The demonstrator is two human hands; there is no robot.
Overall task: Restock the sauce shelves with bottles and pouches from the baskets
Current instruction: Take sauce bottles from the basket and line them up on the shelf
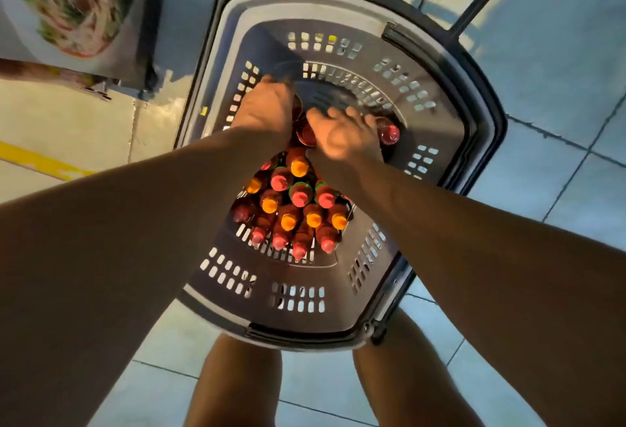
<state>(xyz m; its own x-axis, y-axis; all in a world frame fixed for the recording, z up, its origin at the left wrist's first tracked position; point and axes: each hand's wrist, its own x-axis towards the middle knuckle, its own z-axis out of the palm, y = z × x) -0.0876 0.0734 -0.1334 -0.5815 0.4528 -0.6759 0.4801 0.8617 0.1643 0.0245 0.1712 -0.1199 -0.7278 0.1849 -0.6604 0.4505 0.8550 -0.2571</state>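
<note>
Many sauce bottles point(291, 210) stand packed upright in the basket point(305, 335). We have our left hand point(262, 111) and right hand point(342, 137) curled around far-end bottles. Likely rigid, slick plastic, fairly heavy; we'd grip bodies, not caps.

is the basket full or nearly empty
Partly full. Upright bottles with red and orange caps cluster at the near end; the far floor of the basket is bare.
</note>
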